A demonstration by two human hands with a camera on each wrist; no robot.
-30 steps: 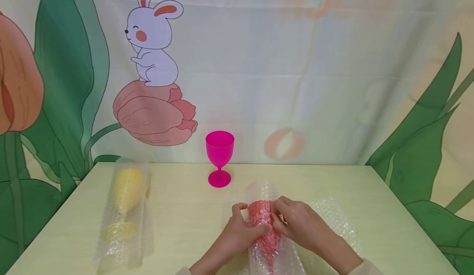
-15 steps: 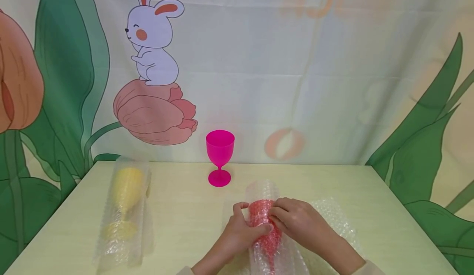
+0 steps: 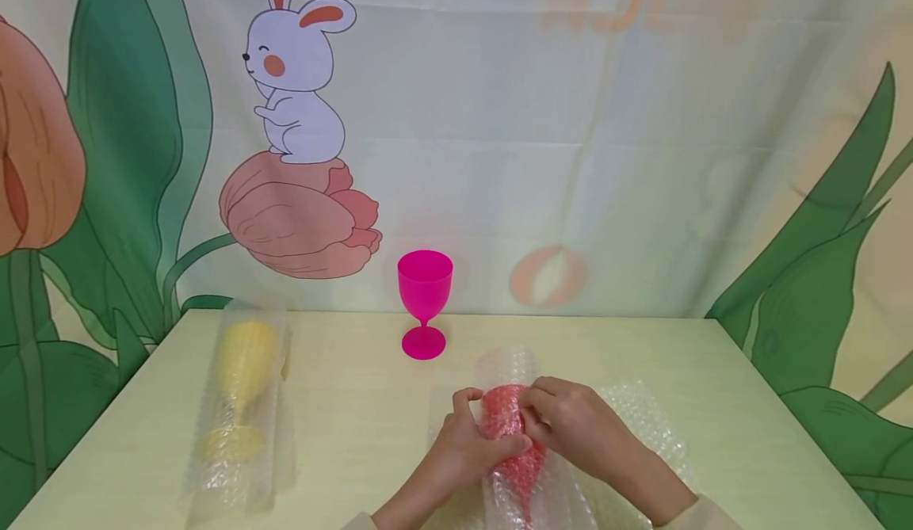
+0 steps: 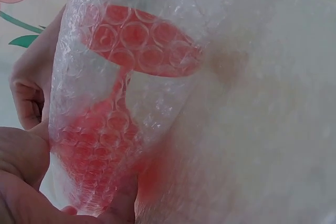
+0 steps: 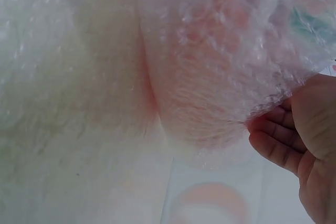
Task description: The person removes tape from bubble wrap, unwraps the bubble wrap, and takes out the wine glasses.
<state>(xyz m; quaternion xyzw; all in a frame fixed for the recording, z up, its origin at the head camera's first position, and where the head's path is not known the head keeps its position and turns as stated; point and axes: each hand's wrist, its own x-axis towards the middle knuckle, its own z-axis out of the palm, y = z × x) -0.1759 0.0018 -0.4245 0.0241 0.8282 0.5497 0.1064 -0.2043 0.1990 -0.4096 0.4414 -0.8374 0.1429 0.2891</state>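
Observation:
A red goblet (image 3: 505,403) lies inside a layer of bubble wrap (image 3: 508,364) at the front of the table. My left hand (image 3: 462,447) grips the wrapped bowl from the left, thumb across its front. From the other side my right hand (image 3: 581,425) pinches the wrap along the bowl; the right wrist view shows those curled fingers (image 5: 278,137) gathering the film's edge. Through the bubbles in the left wrist view, the goblet's round foot (image 4: 142,40) and stem show. The left fingers' far side is hidden behind the bundle.
A magenta goblet (image 3: 424,292) stands upright near the table's back edge. At the left lies a yellow goblet (image 3: 244,364) wrapped in bubble wrap. More loose bubble wrap (image 3: 649,415) spreads under and right of the right forearm. A printed cloth (image 3: 456,118) hangs behind the table.
Both hands stay on the wrapped red goblet, which has shifted very slightly right. The right fingers have moved a little along the wrap. The other goblets have stayed put.

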